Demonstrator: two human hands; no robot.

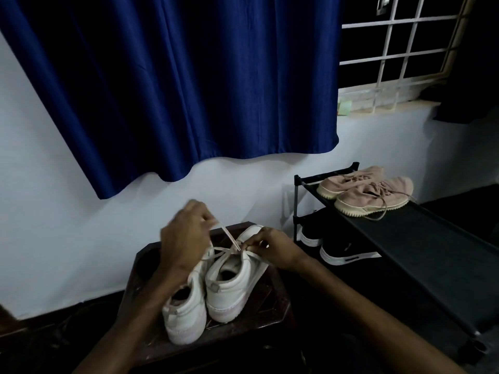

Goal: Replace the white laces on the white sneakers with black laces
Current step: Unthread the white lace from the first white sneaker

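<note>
White lace (229,237) gripped by left hand (186,236), right hand (272,249).

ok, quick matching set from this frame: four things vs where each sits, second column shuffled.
1 white sneakers
2 pink shoes
3 black shoes
4 curtain

A top shelf of rack
B hanging against wall
C on stool
D lower shelf of rack

Pairs: 1-C, 2-A, 3-D, 4-B

Both hands (186,236) (272,248) pinch the white lace (229,236) over 2 white sneakers (232,282).
</note>
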